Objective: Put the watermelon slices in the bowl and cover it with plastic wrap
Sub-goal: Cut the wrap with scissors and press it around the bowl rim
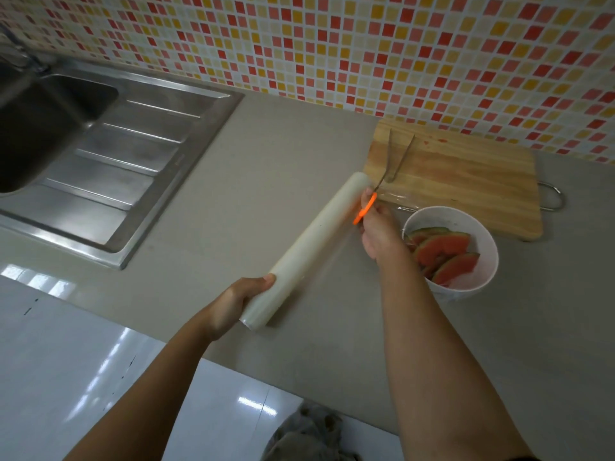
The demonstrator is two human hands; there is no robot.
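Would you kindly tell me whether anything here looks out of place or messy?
Only minor things: the cutting board shows reddish juice marks near its far edge, and a crumpled grey cloth seems to lie on the floor.

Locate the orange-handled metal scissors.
Head view, right of centre: the right hand grips the orange-handled metal scissors, blades open over the wooden cutting board, beside the white plastic-wrap roll.

Your watermelon slices (446,251) lie in the white bowl (489,241).
Red, green-rinded wedges overlap inside; your plastic wrap roll (316,241) slants just left, clear film (394,198) drawn out toward the bowl.
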